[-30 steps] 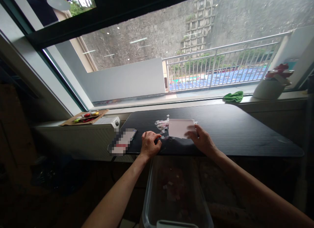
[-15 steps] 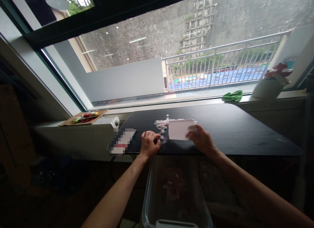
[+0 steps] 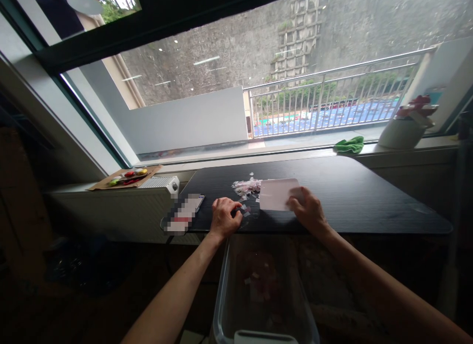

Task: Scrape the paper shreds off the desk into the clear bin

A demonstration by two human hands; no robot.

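Observation:
My right hand (image 3: 309,208) grips a thin, pale pinkish-white card (image 3: 277,194) by its right edge. The card is tilted over the black table (image 3: 354,196), and its far-left edge covers part of a heap of small paper scraps (image 3: 247,186). I cannot tell whether its lower edge touches the tabletop. My left hand (image 3: 225,217) rests at the table's near edge, its fingers loosely bent and a gap between thumb and forefinger. Nothing shows in it. A few loose scraps (image 3: 246,213) lie just right of its thumb.
Below the table's near edge stands a clear plastic bin (image 3: 266,285) with scraps inside. A phone (image 3: 185,215), partly pixelated, lies left of my left hand. A green cloth (image 3: 349,145) and a whitish container (image 3: 401,132) sit on the windowsill. A radiator (image 3: 148,203) is at left.
My right hand has shifted the card slightly to the right, so more of the scrap heap shows. My left hand stays in the same place.

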